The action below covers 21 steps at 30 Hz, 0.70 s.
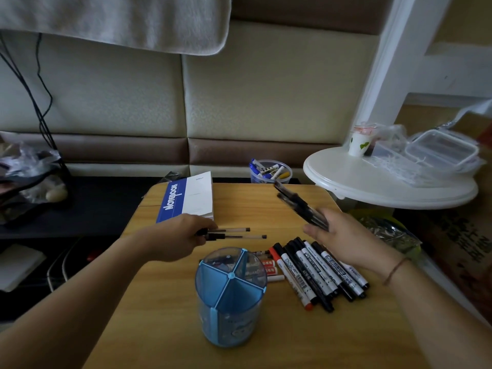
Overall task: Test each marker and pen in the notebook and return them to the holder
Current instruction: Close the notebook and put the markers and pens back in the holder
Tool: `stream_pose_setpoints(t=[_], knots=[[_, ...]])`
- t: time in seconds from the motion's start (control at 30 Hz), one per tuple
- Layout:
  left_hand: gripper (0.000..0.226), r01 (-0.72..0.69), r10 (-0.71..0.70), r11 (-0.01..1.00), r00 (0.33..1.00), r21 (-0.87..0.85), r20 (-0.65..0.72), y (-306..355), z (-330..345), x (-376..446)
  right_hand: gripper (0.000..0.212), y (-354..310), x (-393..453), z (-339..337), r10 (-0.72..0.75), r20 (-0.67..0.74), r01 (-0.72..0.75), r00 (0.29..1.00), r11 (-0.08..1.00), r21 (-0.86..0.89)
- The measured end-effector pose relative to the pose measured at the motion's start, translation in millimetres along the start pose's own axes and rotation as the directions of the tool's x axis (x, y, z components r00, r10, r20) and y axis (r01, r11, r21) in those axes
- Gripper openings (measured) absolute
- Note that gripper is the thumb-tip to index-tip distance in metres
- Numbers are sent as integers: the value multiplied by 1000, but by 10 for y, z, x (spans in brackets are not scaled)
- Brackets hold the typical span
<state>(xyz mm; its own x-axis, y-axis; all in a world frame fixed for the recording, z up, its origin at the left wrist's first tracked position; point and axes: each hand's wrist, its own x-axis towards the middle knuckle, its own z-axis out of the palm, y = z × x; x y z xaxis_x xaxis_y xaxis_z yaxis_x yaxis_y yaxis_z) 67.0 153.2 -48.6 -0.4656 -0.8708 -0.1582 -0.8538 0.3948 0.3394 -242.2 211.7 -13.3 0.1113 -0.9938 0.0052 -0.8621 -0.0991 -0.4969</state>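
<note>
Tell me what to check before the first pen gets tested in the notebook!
1. Notebook open to a page: not ok, it lies closed on the table.
2. Left hand has pens: ok, its grip is on two pens lying on the table.
3. Right hand free to write: not ok, it holds a bundle of pens.
4. Holder upright and ready: ok.
5. Markers within reach: ok, they lie beside the holder.
6. Pen caps off: cannot tell.

Blue holder [230, 296]; blue-white notebook [189, 198]; black-white markers [323, 270], one red; tan table [165, 315].
</note>
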Motion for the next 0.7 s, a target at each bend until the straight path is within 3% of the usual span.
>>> stream_pose_setpoints(t=[0.13, 0.23, 0.37, 0.57, 0.63, 0.7], knots=[[98, -144, 139, 984, 989, -103, -57, 372, -217, -80, 14, -542, 118, 36, -229, 49, 234, 972, 951, -200], [111, -196, 172, 951, 978, -239, -118, 473, -319, -125, 15, -715, 255, 114, -272, 114, 290, 956, 933, -211], [114, -247, 220, 914, 968, -321, -119, 334, -396, -184, 25, -732, 303, 135, -279, 207, 291, 938, 957, -26], [109, -304, 171, 826, 937, -474, -303, 327, -613, -327, 10, -803, 240, 203, -292, 362, 133, 885, 905, 405], [102, -373, 144, 746, 899, -551, -414, 318, -641, -342, 13, -861, 214, 154, -292, 368, 75, 883, 861, 503], [93, -453, 43, 572, 849, -684, -527, 334, -631, -339, 19, -928, 195, 101, -316, 325, 72, 892, 806, 587]])
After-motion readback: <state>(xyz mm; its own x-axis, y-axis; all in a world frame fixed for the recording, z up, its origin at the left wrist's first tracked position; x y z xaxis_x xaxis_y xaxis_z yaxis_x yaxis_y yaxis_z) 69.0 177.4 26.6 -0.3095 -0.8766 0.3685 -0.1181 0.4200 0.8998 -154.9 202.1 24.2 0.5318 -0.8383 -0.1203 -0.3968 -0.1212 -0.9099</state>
